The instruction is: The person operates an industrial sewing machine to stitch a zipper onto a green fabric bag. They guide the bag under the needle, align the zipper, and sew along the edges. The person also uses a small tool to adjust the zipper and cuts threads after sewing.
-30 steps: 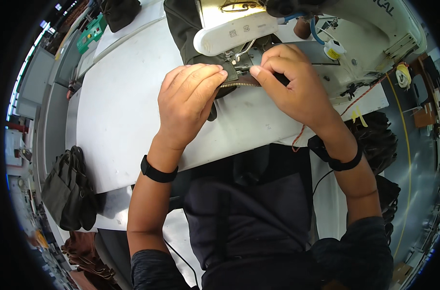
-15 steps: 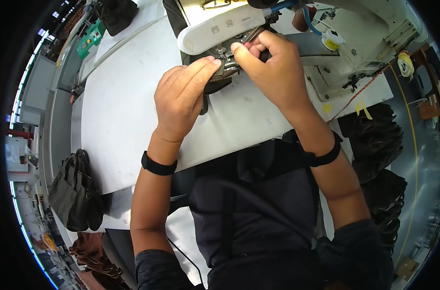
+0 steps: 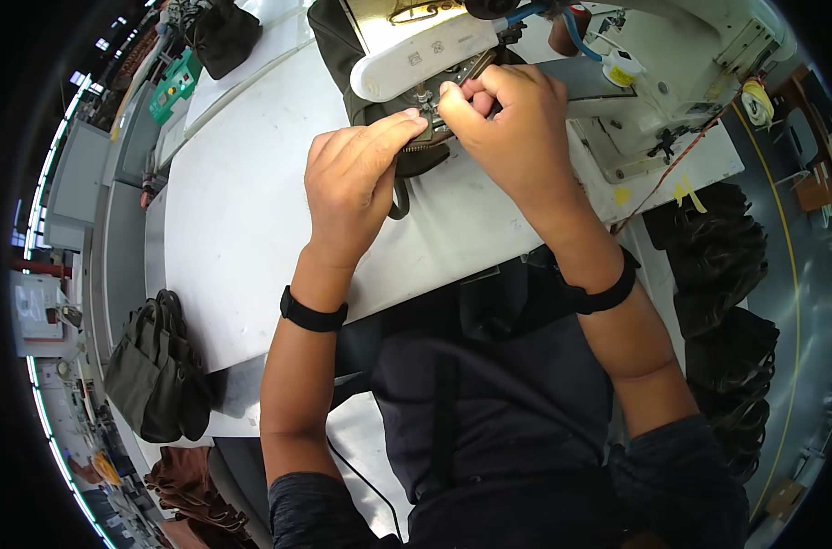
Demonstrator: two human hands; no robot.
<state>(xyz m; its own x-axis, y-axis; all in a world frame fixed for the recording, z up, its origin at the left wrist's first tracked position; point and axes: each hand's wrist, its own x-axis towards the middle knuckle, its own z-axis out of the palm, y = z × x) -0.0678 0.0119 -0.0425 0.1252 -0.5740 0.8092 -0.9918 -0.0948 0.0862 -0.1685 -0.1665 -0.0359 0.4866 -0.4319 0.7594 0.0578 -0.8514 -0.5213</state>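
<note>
A dark olive bag (image 3: 340, 48) lies under the white head of a sewing machine (image 3: 425, 62), at the top middle. My left hand (image 3: 354, 178) presses its closed fingers on the bag's edge, just left of the presser foot (image 3: 425, 99). A toothed zipper (image 3: 420, 146) shows below those fingertips. My right hand (image 3: 516, 123) is closed in a pinch on the bag's edge, right of the foot. Its thumb and forefinger hide the gripped part. A dark strap loop (image 3: 399, 199) hangs beside my left wrist.
The white table (image 3: 242, 238) spreads to the left. A dark bag (image 3: 158, 371) rests at its left edge, another (image 3: 224, 37) at the far left. A brown thread cone (image 3: 569, 29) stands behind the machine arm. Dark bags (image 3: 718, 247) are piled at the right.
The whole view has shifted slightly. Both hands stay beside the presser foot with much the same hold. More of the bag shows left of the machine head, and its strap loop is more visible.
</note>
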